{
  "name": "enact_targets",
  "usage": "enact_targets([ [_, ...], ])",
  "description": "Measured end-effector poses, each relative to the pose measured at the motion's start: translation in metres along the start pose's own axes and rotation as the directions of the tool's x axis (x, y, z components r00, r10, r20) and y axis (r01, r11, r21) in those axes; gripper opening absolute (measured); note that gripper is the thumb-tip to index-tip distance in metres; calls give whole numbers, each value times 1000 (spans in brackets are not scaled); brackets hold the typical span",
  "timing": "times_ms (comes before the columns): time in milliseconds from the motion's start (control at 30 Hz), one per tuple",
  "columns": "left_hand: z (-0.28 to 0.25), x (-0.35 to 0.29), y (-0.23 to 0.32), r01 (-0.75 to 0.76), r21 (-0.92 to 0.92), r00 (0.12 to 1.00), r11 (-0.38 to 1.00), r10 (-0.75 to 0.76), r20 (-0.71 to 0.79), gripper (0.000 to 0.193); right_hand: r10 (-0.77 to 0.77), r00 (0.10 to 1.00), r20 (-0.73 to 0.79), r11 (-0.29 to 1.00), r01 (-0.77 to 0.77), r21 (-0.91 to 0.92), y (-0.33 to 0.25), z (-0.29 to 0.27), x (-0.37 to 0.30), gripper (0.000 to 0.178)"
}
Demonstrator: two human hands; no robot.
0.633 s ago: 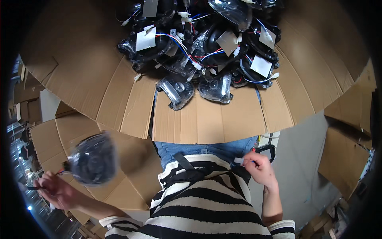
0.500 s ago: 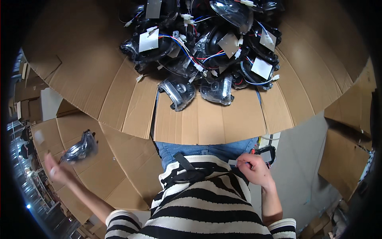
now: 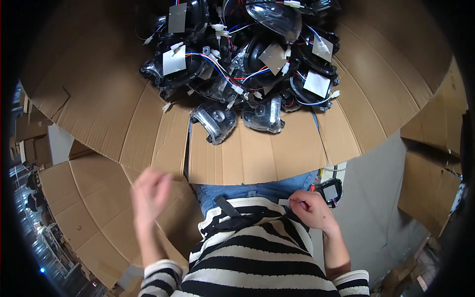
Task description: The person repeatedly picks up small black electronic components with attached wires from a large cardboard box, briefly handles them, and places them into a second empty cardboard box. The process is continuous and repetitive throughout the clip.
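My left hand [image 3: 148, 192] is blurred in motion over the cardboard box [image 3: 89, 218] at my left. It holds nothing and its fingers are loosely spread. My right hand [image 3: 310, 209] rests at my waist against the striped shirt, fingers pinched on a small white strip [image 3: 284, 202]. A small black device [image 3: 330, 191] with a pale screen hangs just right of that hand. On the cardboard-covered table [image 3: 247, 158] ahead lies a pile of black lamp housings [image 3: 237, 54] with clear lenses, coloured wires and white tags. Two clear-lensed housings [image 3: 213, 121] lie nearest to me.
Flattened cardboard sheets [image 3: 435, 123] stand at the right beside a grey floor [image 3: 376, 208]. More cartons and shelving [image 3: 29, 148] crowd the far left edge. The table's front edge curves just above my knees.
My left hand held a black lamp housing out to the far left, then let it go. The hand has come back toward my body empty. The right hand stayed at my waist.
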State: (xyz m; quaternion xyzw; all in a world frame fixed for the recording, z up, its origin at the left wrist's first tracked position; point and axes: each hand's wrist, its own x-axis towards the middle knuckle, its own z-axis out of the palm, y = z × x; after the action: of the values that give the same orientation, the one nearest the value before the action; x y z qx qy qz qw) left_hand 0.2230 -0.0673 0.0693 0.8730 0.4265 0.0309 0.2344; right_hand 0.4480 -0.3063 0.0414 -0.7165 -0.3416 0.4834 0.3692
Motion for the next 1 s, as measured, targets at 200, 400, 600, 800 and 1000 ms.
enact_targets([
  [200, 174, 120, 12, -554, 155, 815, 818, 496, 299, 30, -24, 998, -56, 1000, 24, 1, -1, -7, -6, 3],
  [400, 243, 158, -1, -507, 430, 790, 747, 203, 578, 46, 98, 992, -80, 993, -92, 75, 12, -2, -23, 4],
  [600, 226, 141, 11, -670, 474, 687, 572, 236, 687, 46, 99, 991, -87, 990, -89, 112, 13, -4, -19, 4],
  [800, 184, 80, -1, -835, 227, 519, 502, 580, 627, 27, 57, 996, -65, 994, -50, 96, 14, -6, -9, 4],
  [1000, 216, 121, 33, -485, 357, 805, 799, 247, 539, 30, 72, 997, -37, 993, -68, 96, 14, -7, -11, 4],
])
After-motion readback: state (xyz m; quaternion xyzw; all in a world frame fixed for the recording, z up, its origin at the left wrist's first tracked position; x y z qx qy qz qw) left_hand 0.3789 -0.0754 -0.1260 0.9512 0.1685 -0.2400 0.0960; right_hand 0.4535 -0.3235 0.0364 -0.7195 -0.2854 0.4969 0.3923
